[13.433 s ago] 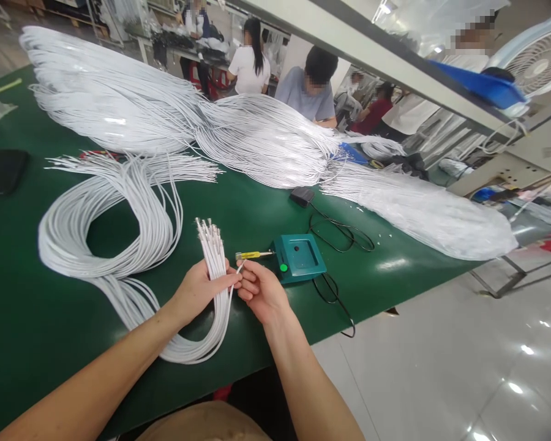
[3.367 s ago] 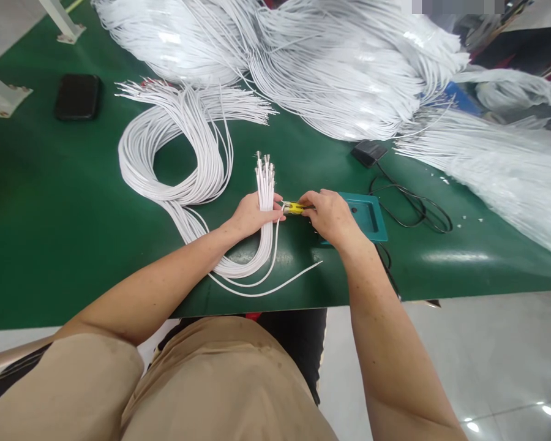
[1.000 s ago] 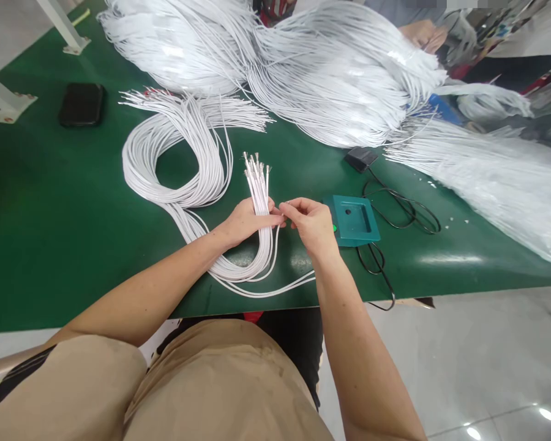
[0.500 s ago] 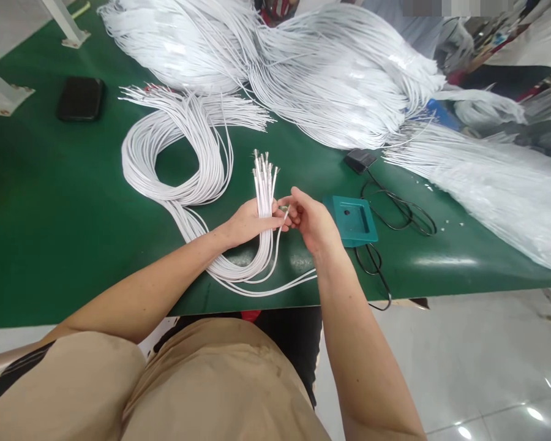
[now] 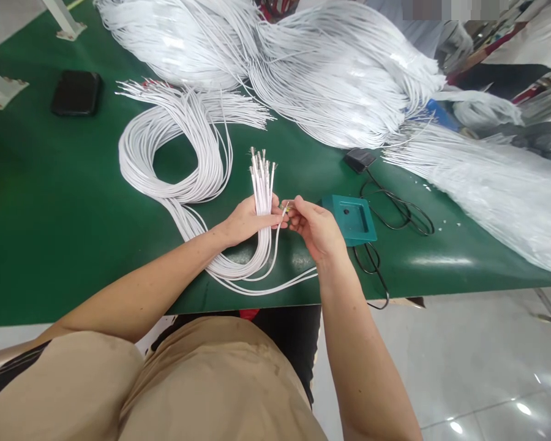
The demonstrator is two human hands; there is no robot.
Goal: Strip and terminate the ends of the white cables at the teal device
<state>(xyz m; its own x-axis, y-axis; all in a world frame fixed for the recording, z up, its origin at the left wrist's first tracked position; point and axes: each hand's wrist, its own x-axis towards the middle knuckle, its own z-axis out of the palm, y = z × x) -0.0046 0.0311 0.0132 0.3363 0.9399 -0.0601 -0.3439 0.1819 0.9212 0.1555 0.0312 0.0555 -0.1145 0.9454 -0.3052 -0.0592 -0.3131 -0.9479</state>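
My left hand (image 5: 248, 222) is closed around a bundle of white cables (image 5: 262, 196), whose stripped ends with bare strands point up and away from me. One white cable (image 5: 279, 229) stands apart from the bundle, its end showing small yellowish inner wires between my hands. My right hand (image 5: 319, 228) pinches at those inner wires with thumb and fingers. From the bundle, the cables bend down toward the table's front edge, then run left into a looped coil of white cables (image 5: 133, 153) lying on the green table (image 5: 64, 245).
Large heaps of white cables (image 5: 340, 73) lie across the back, with another pile (image 5: 496, 190) at the right. A teal tray-like device (image 5: 351, 220) sits right of my hands, near a black cord (image 5: 411, 217). A black box (image 5: 76, 93) is at the left.
My right hand has shifted slightly down and its thumb and fingers have closed in on the single cable's end. The left hand keeps its hold on the bundle.
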